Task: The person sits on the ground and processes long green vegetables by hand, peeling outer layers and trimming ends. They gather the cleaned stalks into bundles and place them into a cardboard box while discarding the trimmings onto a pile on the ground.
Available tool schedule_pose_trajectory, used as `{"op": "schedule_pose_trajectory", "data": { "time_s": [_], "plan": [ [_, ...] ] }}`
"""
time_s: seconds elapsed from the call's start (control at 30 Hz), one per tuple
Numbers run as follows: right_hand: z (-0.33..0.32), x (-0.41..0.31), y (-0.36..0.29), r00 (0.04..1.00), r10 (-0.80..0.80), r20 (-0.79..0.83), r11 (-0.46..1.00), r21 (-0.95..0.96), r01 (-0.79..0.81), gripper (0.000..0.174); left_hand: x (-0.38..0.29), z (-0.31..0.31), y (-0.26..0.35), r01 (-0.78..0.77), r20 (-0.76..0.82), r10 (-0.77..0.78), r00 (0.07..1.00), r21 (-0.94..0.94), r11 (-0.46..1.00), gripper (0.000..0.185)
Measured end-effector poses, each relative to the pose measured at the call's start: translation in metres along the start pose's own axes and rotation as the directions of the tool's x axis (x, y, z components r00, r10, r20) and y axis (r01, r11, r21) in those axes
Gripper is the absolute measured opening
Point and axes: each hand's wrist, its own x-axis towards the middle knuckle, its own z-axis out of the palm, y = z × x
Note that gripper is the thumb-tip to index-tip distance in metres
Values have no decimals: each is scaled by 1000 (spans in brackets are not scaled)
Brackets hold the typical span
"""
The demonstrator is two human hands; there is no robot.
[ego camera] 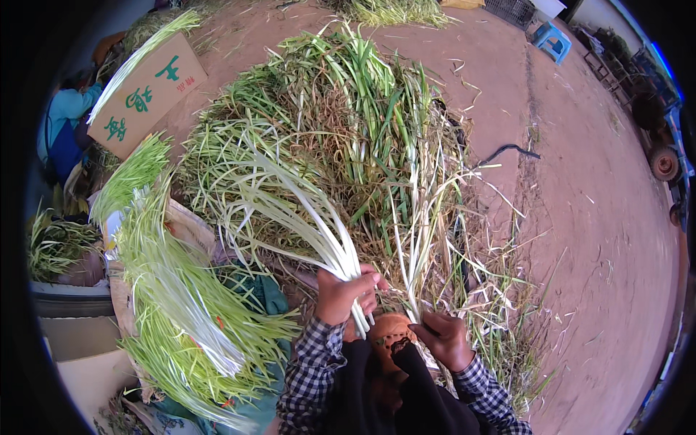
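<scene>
My left hand [348,296] is closed around a bunch of pale, blanched leafy stalks [334,244]. Their white ends stick out below my fist, and the long leaves fan up and leftward. My right hand [446,337] pinches another leafy stalk [413,299] near its white base, with thumb against fingers. Its pale leaves spread upward over a large heap of green and withered brown stalks [326,136] in front of me. To the left lie cleaned pale-green bundles [179,288], some with bits of red tie, partly on green cloth [272,296].
A cardboard box [149,92] with printed writing stands at upper left, long stalks along its edge. Behind it a person in a blue top [70,106] is partly visible. A blue plastic stool [552,42], a dark crate [510,12] and a wheeled vehicle [664,163] are farther right.
</scene>
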Motion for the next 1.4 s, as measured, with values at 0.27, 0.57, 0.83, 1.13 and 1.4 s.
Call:
{"op": "schedule_pose_trajectory", "data": {
  "time_s": [0.27, 0.57, 0.83, 1.13, 1.4],
  "plan": [
    [16, -2, 4, 971, -126, 201, 989, -50, 139, 10, -3, 7, -34, 85, -20, -86, 996, -5, 996, 11],
    [23, 32, 12, 905, 360, 226, 686, 594, -421, 34, -19, 15, -23, 140, 15, -139, 990, -41, 989, 15],
    [22, 46, -1, 945, 326, 35, 781, 553, -290, 8, -29, -1, -34, 149, 47, -145, 988, -95, 984, 16],
    [-4, -19, -16, 935, 184, 304, 940, 224, -258, 4, -34, -16, -14, -129, 3, 130, 992, 111, 985, 16],
    [-61, -156, 140, 933, 279, 226, 936, -282, -211, 9, -61, -5, 43, -340, -99, 347, 933, 81, 937, 20]
  ]
}}
